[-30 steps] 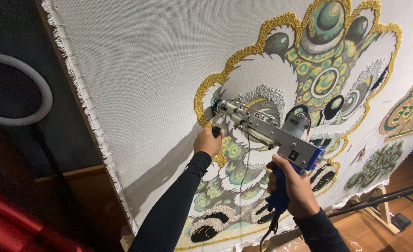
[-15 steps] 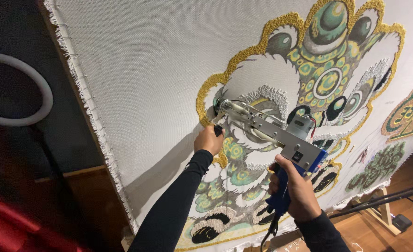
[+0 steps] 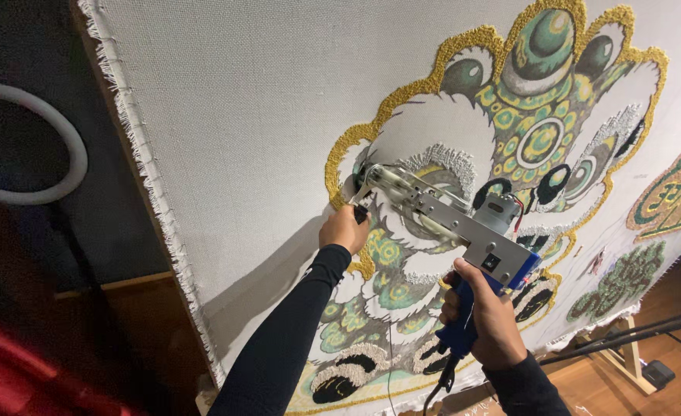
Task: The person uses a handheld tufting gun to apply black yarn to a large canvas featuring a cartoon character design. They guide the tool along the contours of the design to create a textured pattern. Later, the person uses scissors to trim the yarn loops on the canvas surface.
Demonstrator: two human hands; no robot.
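The tufting gun (image 3: 448,219) presses its tip against the stretched backing cloth (image 3: 263,115), at the left edge of the tufted lion design (image 3: 540,139) (gold-bordered). The right hand (image 3: 483,320) is clenched around its blue grip; the left hand (image 3: 344,229) clasps the front handle. A white ring light (image 3: 44,139) hangs far left.

Both hands (image 3: 346,229) press tufting gun (image 3: 448,219) against cloth (image 3: 263,108).

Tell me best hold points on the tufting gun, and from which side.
Probably two hands from below: the right hand around the blue pistol handle hanging under the tufting gun, the left hand on the small front grip near the needle end, which is pressed against the cloth.
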